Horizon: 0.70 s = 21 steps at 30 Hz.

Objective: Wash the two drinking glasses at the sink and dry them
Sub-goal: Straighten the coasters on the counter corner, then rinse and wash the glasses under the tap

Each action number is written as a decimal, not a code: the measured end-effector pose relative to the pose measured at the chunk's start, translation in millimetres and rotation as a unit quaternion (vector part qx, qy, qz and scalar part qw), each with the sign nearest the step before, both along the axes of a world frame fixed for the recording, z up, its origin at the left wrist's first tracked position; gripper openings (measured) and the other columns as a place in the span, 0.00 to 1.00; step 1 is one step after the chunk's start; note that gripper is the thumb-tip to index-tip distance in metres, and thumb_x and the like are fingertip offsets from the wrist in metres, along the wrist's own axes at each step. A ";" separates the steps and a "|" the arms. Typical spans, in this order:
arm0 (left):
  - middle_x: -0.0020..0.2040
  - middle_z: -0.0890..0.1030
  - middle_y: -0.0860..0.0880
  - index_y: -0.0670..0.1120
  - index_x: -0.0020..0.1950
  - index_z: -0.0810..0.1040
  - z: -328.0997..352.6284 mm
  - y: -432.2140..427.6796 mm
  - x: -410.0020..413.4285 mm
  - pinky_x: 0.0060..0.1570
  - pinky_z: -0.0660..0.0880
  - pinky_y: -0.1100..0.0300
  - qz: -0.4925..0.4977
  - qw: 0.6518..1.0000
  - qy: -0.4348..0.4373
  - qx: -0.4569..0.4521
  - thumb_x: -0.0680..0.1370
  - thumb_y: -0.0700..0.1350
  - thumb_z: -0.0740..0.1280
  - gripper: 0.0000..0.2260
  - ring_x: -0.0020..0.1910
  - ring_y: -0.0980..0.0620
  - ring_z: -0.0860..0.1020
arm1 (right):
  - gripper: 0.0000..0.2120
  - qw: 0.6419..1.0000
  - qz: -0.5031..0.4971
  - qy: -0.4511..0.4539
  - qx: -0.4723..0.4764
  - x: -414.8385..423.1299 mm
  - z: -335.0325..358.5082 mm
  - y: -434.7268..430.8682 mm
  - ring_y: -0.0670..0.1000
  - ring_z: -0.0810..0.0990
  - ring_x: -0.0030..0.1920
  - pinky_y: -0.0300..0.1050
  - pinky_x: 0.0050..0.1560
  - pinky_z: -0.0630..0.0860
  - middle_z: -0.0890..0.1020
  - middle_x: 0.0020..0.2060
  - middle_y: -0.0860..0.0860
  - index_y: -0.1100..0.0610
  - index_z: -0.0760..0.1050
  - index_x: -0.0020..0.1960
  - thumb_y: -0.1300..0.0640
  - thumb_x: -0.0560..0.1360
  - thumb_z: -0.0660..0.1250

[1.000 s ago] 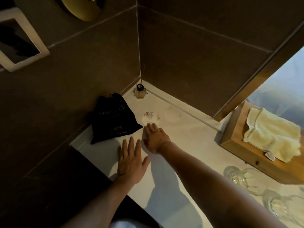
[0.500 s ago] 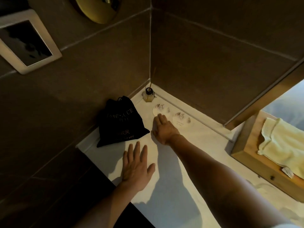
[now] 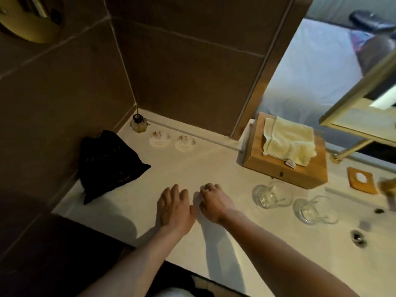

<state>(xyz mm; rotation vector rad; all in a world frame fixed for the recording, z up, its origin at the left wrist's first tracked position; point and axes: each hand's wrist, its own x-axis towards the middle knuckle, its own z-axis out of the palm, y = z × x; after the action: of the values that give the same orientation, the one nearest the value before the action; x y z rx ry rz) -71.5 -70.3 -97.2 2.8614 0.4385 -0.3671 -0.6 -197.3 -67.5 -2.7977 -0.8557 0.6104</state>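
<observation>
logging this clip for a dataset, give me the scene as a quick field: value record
left hand: fingers straight, over the counter, holds nothing
right hand: fingers loosely curled, holds nothing
glasses: two, on the counter right of both hands, untouched
towel: pale, lying on the wooden box
coasters: two round, near the back wall
black bag: at the left wall

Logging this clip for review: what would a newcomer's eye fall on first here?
The left hand and right hand, both empty, are side by side at the middle of the white countertop. To their right sit two clear drinking glasses, in front of a wooden box topped with a pale yellow cloth. A black drawstring fabric bag sits by the left wall.
</observation>
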 end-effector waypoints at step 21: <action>0.75 0.66 0.48 0.53 0.70 0.70 -0.9 -303.2 -125.3 0.66 0.67 0.51 -0.200 0.980 -0.010 -0.003 0.78 0.55 0.61 0.20 0.70 0.45 0.64 | 0.10 0.984 -0.138 -0.108 0.007 -233.8 -32.5 -376.8 0.57 0.71 0.61 0.50 0.48 0.74 0.72 0.61 0.53 0.56 0.71 0.57 0.54 0.78 0.60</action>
<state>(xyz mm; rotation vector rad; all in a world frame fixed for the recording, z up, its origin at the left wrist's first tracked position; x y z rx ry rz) -196.8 -373.4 -98.1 2.9333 -0.1490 -0.4044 -234.4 -574.1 -100.0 -2.9315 -0.4834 0.2611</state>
